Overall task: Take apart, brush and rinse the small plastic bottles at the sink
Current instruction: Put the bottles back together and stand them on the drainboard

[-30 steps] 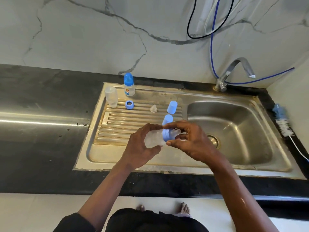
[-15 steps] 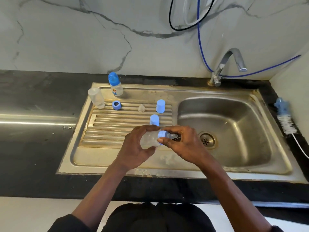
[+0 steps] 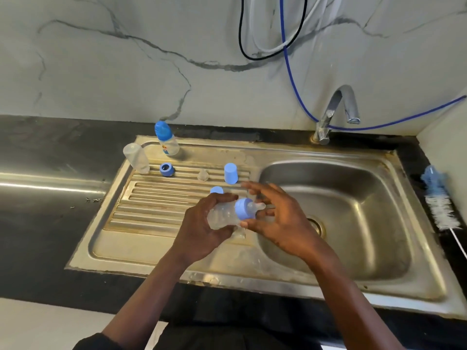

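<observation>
Left hand point(image 3: 199, 233) grips clear bottle point(image 3: 222, 215) sideways; right hand point(image 3: 280, 223) spread loose beside its blue collar point(image 3: 243, 209), gripping nothing.

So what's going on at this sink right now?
A person is taking small bottles apart at a steel sink. The left hand grips a clear bottle on its side; the right hand is spread around its blue collar, still on. On the drainboard sit a capped bottle, an open bottle body, a blue ring, a loose teat and two blue caps. The brush lies unused on the counter.
</observation>
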